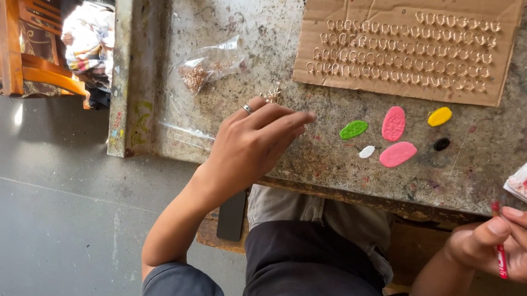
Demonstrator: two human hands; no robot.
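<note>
On worktable [215, 8], left hand [254, 144] beside metal charms [272, 95]; right hand [521, 240] gripping red brush [501, 259].

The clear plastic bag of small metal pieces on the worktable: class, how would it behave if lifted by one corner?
The clear plastic bag looks thin and crumpled, so probably floppy. Its contents lie bunched at one end and would likely slide. It seems light.

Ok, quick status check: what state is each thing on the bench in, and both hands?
Left hand: resting on bench, fingers bent, nothing visibly held.
Right hand: closed around a red stick, held upright.
Plastic bag: lying flat, small pieces inside.
Cardboard sheet: flat, rows of small rings on it.
Coloured oval pieces: lying apart on bench.
</note>
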